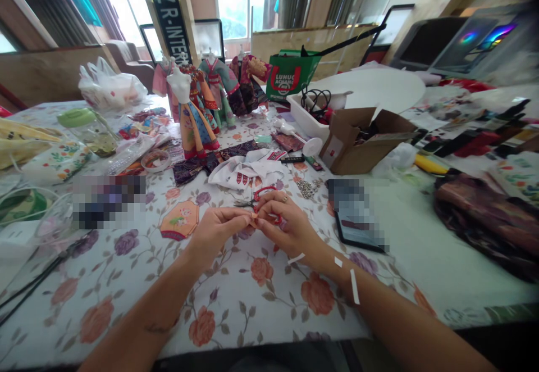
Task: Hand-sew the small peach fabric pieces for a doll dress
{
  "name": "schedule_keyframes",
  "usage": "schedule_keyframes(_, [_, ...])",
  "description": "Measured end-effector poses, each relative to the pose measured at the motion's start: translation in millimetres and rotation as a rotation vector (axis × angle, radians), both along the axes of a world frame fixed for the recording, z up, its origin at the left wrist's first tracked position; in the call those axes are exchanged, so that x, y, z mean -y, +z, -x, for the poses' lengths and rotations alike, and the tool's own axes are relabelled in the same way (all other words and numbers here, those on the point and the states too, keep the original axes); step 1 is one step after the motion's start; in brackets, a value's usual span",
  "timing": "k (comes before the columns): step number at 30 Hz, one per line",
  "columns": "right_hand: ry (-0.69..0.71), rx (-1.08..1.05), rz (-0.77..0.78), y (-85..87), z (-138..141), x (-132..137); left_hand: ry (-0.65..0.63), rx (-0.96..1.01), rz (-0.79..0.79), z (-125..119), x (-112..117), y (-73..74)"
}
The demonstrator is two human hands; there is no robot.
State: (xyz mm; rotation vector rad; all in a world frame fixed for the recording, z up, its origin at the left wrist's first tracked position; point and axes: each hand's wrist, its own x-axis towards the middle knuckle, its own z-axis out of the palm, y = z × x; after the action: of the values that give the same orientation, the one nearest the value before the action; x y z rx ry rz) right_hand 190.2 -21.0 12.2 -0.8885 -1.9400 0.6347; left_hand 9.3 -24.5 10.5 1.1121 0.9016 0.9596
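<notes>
Both hands meet in the middle of the desk [236, 304], just above the flowery cloth. The left hand [217, 228] and the right hand [288, 227] each have their fingertips pinched on the same small orange piece [254, 215], so both grips are clenched on it and it sits right between the 2 hands, a little off the cloth. It's too tiny to say what it actually is.

Red-handled scissors [263, 192] lie just behind the right hand's fingers, with the blades pointing left. I can't tell if the hand is touching them. There are 3 strips of white tape [354, 286] stuck along the right wrist and forearm.

Around that: a white printed fabric [244, 171] just past the scissors, a pile of small silver bits [307, 188] and a phone [357, 217] to the right, a cardboard box [357, 139] further back, and a doll form in a dress [191, 116] standing behind.

What I'd worry about: the piece is so small that if either pinch loosens it drops onto that busy orange-and-pink print and is basically invisible. The scissors are also close to the knuckles — a careless pull back could catch them.
</notes>
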Motion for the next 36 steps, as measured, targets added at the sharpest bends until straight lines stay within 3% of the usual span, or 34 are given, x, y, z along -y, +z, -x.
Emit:
schedule_keyframes(11, [0.010, -0.011, -0.014, -0.4, -0.8, -1.1, -0.012, -0.054, -0.019, -0.1, 0.3, 2.2])
schedule_keyframes(20, [-0.017, -0.040, -0.025, 4.5, -1.4, 2.0, 0.018, 0.037, -0.040, 0.1, -2.0, 3.9])
schedule_keyframes(26, [-0.200, -0.065, -0.002, 6.8, -5.4, 0.6, 0.109, 0.051, -0.043, -1.4, -3.5, 4.5])
schedule_keyframes(29, [-0.244, -0.086, 0.149, 4.8, -6.5, 1.0, 0.165, 0.065, -0.055, -1.6, -3.2, 3.8])
schedule_keyframes(33, [-0.113, -0.204, 0.466, 3.4, -3.7, 3.4, 0.221, 0.068, -0.029, -1.8, -2.3, 3.9])
schedule_keyframes(36, [-0.033, -0.302, 0.599, 3.1, -0.9, 4.2, 0.202, 0.064, -0.003, -2.0, -2.1, 4.0])
